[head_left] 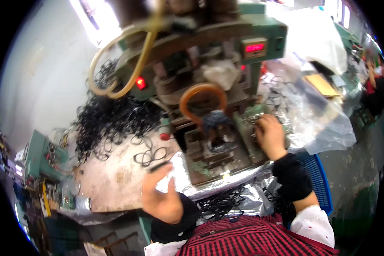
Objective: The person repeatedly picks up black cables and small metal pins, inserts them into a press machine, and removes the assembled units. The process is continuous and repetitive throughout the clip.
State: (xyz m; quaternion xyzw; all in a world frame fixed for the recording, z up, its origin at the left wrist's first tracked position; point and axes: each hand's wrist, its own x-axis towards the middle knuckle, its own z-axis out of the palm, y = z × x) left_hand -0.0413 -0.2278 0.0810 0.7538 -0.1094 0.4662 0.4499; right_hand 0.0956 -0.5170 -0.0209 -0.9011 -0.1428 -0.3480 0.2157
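Observation:
My left hand (162, 196) hovers over the front edge of the pale worktop, slightly blurred, thumb apart from the fingers. A short dark strip (159, 166) shows along its fingertips; whether the hand touches it I cannot tell. On the right, my right hand (271, 135) reaches over a tray of small shiny metal pieces (254, 112), its bent fingertips down among them and partly hidden. Between the hands stands a green press machine (264, 32), with a dark fixture (219, 132) on its bed and an orange ring (203, 101) above it.
Behind my left hand lies a large heap of black rubber-like loops (111, 115), with a few loose ones nearer. More black loops (226, 202) rest on silver foil over my lap. A blue basket (315, 179) stands at right, beside clear plastic bags (324, 128). A pale hose (99, 70) hangs left.

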